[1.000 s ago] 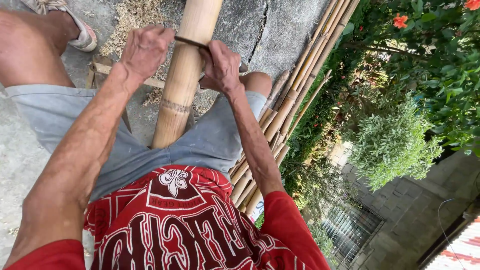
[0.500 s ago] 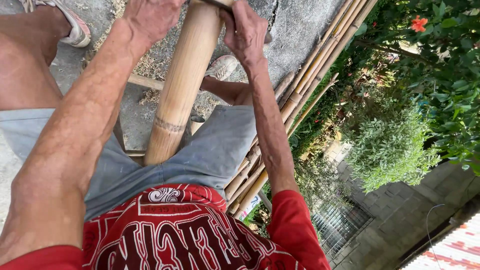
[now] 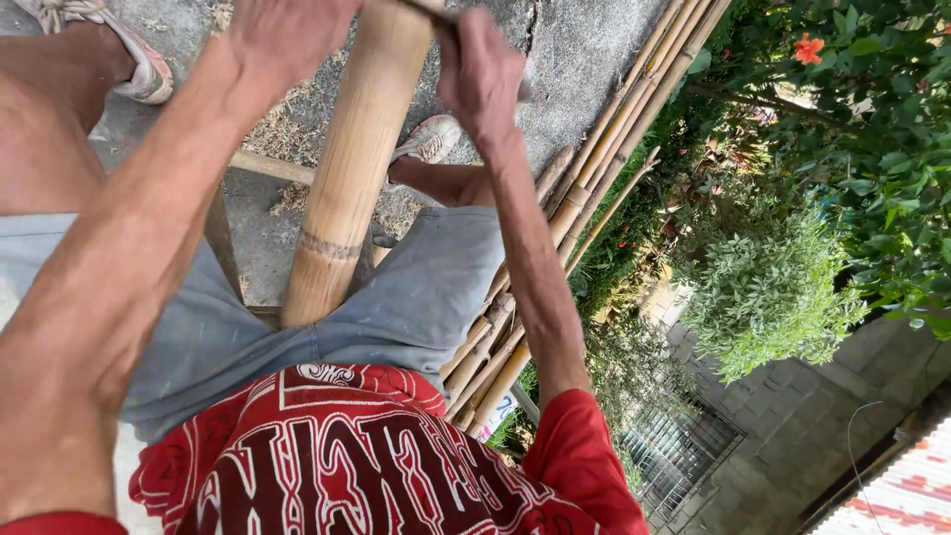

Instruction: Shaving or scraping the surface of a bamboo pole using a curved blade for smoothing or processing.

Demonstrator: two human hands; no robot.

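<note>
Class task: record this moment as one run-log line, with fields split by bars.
left hand: on thick tan bamboo pole | right hand: grip on dark blade handle, partly out of frame | pole: between knees, tilted

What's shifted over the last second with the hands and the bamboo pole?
Both hands have slid up the bamboo pole: the left hand and right hand now sit at the top edge of the picture, still gripping a dark blade laid across it. More of the pole shows below them. The pole still rests between the legs, and the thin bamboo canes lie where they were.
</note>
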